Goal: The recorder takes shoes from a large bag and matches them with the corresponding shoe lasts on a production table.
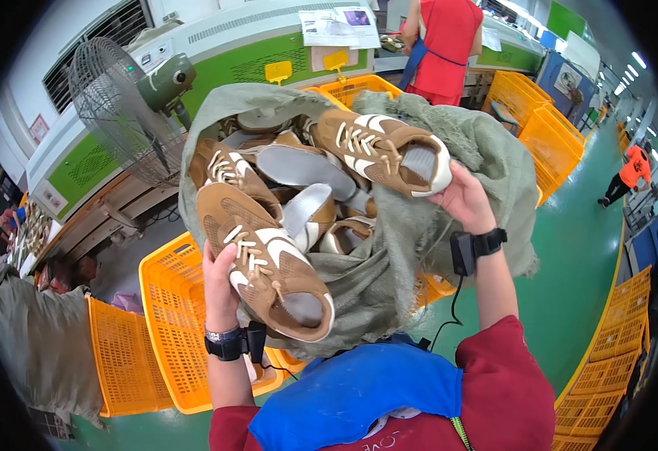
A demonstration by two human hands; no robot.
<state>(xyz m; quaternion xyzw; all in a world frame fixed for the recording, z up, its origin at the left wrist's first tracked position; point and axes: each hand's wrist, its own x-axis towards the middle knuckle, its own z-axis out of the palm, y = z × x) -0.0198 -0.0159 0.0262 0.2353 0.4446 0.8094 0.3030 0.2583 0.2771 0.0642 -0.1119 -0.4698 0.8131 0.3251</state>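
A brown sneaker [265, 259] with white side stripes and tan laces is gripped along its outer side by my left hand [221, 289]. My right hand [464, 199] closes on the white heel of a matching brown sneaker [382, 150], its toe pointing left and away from me. Both are held over a grey-green woven sack [374, 278] with a wide, frayed mouth. Inside the sack lie several more brown shoe uppers [227, 169] and grey-lined pieces [306, 169], jumbled together. The fingertips under both held sneakers are hidden.
Orange plastic crates [175, 331] stand at left, with more crates [551, 150] at right. A caged fan [118, 105] and a green-and-white machine [246, 64] are beyond the sack. A person in red [445, 45] stands at the back; another in orange [635, 169] is in the right aisle.
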